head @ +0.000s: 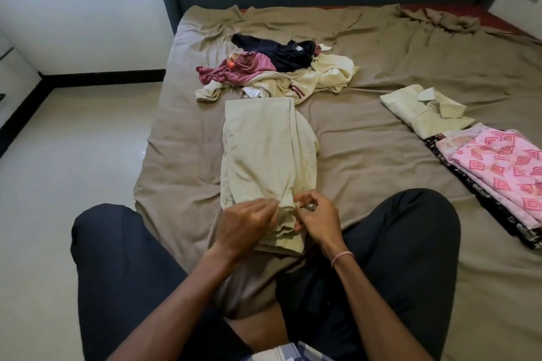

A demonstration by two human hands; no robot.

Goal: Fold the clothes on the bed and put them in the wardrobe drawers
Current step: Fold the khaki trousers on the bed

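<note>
Pinching the cream garment (pixel 268 152)'s near end: left hand (pixel 243 224), right hand (pixel 315 215).

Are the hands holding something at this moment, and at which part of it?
Yes. The left hand and the right hand both pinch the beige garment at its near end, the one closest to the person, side by side.
</note>
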